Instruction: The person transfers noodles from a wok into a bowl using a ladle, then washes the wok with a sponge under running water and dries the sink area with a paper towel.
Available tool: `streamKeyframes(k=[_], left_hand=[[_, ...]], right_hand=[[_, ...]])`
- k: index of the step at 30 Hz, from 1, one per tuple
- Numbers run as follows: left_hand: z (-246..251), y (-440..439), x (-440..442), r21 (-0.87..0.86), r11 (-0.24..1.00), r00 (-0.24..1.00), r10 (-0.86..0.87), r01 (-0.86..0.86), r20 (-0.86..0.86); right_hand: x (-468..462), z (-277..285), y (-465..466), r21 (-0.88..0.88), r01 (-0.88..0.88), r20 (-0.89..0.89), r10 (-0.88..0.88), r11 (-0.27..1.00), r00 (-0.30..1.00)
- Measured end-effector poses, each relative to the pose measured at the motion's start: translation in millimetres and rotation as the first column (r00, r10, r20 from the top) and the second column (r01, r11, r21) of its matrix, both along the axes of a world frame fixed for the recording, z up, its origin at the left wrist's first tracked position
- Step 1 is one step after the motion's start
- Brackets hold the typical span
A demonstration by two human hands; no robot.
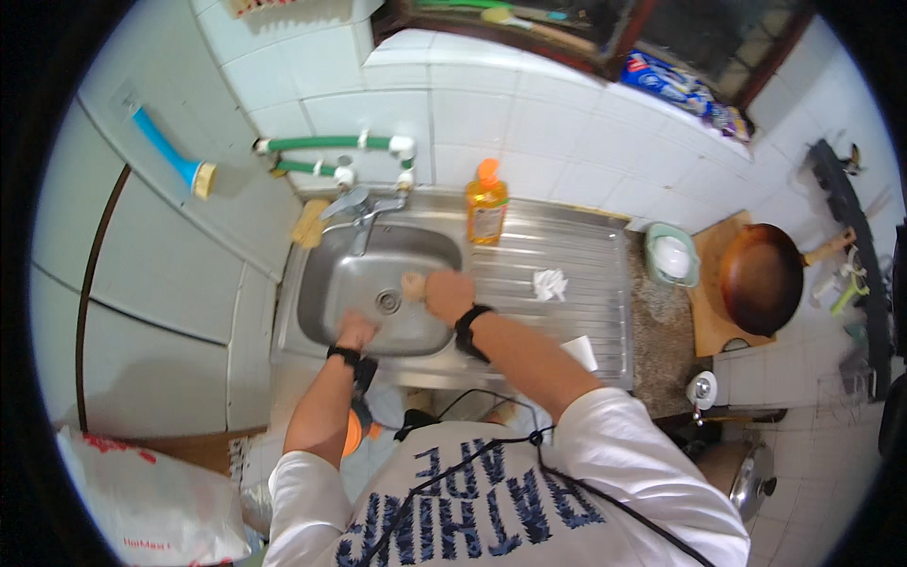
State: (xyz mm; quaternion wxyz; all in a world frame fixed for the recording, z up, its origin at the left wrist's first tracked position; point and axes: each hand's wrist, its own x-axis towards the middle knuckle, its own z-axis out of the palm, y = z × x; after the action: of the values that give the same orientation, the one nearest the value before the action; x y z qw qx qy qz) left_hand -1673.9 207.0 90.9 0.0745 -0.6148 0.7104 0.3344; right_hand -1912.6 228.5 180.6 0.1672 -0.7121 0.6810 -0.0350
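Observation:
My right hand [451,294] is closed around a small beige object [413,285], perhaps a brush or sponge, over the right part of the stainless steel sink basin [347,273]. Low over the basin's front left is my left hand [356,331]; it is blurred, and whether it holds anything is not clear. Between the two hands lies the drain [387,302]. The mixer faucet [363,220] stands behind the basin, with a yellow sponge [309,224] at the back left corner. A bottle of orange liquid soap [487,205] stands upright at the back of the ribbed drainboard [588,262].
Crumpled white tissue [550,284] and a white card-like piece [581,353] lie on the drainboard. To the right are a green plastic container [672,255], a wooden board [708,326] and a brown pan [762,280]. A blue-handled brush [166,149] hangs at the left.

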Motion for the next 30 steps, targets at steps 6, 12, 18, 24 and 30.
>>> streamKeyframes(k=[6, 12, 18, 24, 30], left_hand=[[17, 27, -32, 0.756, 0.634, 0.320, 0.759, -0.165, -0.567], [70, 21, -74, 0.619, 0.781, 0.222, 0.590, 0.090, -0.776], [74, 8, -89, 0.544, 0.810, 0.258, 0.489, 0.222, -0.833], [76, 7, -115, 0.578, 0.666, 0.208, 0.553, 0.473, -0.807], [93, 28, -150, 0.409, 0.860, 0.461, 0.243, 0.304, -0.853]], right_hand=[[-8, -36, 25, 0.328, 0.083, 0.411, -0.222, 0.941, 0.884], [-24, -18, 57, 0.307, 0.182, 0.833, -0.356, 0.934, 0.424], [-72, 11, 98, 0.450, 0.306, 0.887, -0.459, 0.839, -0.049], [-88, 30, 133, 0.394, 0.318, 0.901, -0.430, 0.863, 0.051], [-104, 30, 135, 0.297, 0.423, 0.915, -0.382, 0.856, 0.131]])
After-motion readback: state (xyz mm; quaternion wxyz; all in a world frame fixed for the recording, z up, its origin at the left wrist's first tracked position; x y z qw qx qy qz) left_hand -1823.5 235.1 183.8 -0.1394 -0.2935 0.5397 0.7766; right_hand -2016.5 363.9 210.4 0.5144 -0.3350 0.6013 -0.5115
